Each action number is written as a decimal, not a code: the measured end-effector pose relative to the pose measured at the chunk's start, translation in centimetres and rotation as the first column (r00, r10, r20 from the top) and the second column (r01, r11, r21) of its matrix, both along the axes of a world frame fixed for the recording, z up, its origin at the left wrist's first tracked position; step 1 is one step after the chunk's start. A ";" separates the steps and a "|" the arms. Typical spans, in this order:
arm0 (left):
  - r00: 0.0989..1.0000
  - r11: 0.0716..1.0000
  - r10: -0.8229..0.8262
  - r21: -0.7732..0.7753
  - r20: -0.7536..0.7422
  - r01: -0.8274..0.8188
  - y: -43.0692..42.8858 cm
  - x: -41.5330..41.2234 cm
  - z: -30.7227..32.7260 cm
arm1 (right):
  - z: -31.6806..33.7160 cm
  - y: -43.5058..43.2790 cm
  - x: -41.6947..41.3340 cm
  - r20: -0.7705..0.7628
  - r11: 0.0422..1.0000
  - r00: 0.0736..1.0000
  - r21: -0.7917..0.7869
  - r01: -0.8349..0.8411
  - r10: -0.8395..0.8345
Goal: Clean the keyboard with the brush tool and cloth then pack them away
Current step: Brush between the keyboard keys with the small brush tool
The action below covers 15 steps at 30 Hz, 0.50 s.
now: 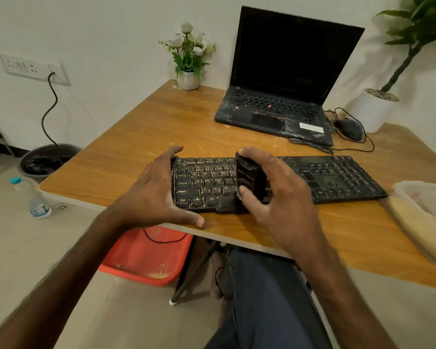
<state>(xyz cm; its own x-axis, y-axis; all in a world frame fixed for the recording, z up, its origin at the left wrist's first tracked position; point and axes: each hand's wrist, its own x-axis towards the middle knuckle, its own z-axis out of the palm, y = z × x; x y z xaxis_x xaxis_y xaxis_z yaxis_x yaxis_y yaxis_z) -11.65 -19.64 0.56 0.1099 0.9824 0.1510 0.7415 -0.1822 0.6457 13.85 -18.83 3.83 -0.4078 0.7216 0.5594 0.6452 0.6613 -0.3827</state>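
Now our left hand (159,187) clasps the left end of the keyboard (337,177) by the front edge of the desk (161,122); our right hand (282,192) grips the brush tool (249,175) on the keys.

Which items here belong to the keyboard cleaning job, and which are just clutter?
Job:
- keyboard, left hand holding its left end
- black brush tool, gripped by right hand on the keys
- clear container holding a yellow bundle, possibly the cloth

Lying about:
- laptop
- mouse
- flower pot
- potted plant
- water bottle
- red bin
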 end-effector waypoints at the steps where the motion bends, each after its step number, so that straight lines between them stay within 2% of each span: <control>1: 1.000 1.000 0.001 0.002 0.002 -0.001 0.0 0.0 0.0 | 0.1 -0.3 -0.3 -0.034 0.999 0.999 -0.030 -0.024 0.023; 3: 1.000 1.000 0.003 0.013 -0.003 -0.003 0.1 0.1 -0.1 | 0.2 -1.3 -1.6 -0.036 0.992 0.994 -0.056 -0.110 0.108; 5: 1.000 1.000 0.003 0.015 -0.001 -0.003 0.1 0.0 -0.1 | -0.4 -1.8 -2.5 0.027 0.991 0.990 0.002 -0.135 0.135; 9: 1.000 1.000 0.006 -0.001 0.018 -0.006 -0.1 0.0 -0.1 | -0.7 -0.5 0.9 -0.027 0.999 0.998 0.001 0.052 -0.052; 12: 1.000 1.000 0.006 -0.005 0.021 -0.006 0.0 0.0 -0.2 | -0.4 0.7 5.1 -0.104 0.972 0.966 -0.039 0.232 -0.235; 15: 1.000 1.000 0.011 0.000 0.022 -0.011 0.1 0.1 -0.3 | -0.5 0.4 5.4 -0.199 0.976 0.956 -0.078 0.203 -0.215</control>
